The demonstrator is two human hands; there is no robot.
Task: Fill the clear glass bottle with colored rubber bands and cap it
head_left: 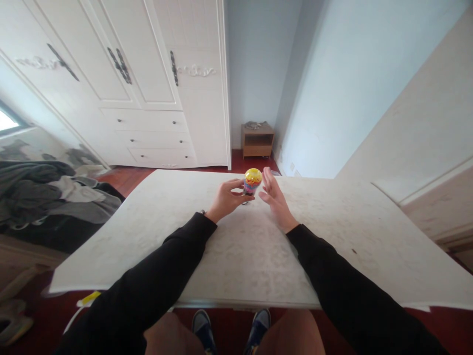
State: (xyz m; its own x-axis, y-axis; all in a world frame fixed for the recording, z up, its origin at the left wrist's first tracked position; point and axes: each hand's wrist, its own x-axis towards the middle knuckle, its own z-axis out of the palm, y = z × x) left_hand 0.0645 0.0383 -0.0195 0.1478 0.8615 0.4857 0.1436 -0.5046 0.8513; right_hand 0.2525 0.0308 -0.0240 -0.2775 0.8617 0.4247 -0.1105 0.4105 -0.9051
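A small clear jar (pixel 253 181) shaped like a light bulb, with a rounded yellow top and layers of red, blue and pink bits below, is held upright over the far part of the table. My left hand (pixel 229 198) grips its lower part between thumb and fingers. Just right of the jar, my right hand (pixel 274 197) is open, fingers stretched out and palm turned towards it; whether the fingertips touch it I cannot tell. Below the jar, a small dark ring-like thing shows partly near my left fingers, too small to make out.
The white table (pixel 251 266) spans the width before me, with a small dark speck (pixel 354 251) on its right. Beyond stand a white wardrobe (pixel 148 133) and a wooden nightstand (pixel 257 143). Clothes (pixel 70 197) are heaped at left. A pale wall (pixel 354 88) rises at right.
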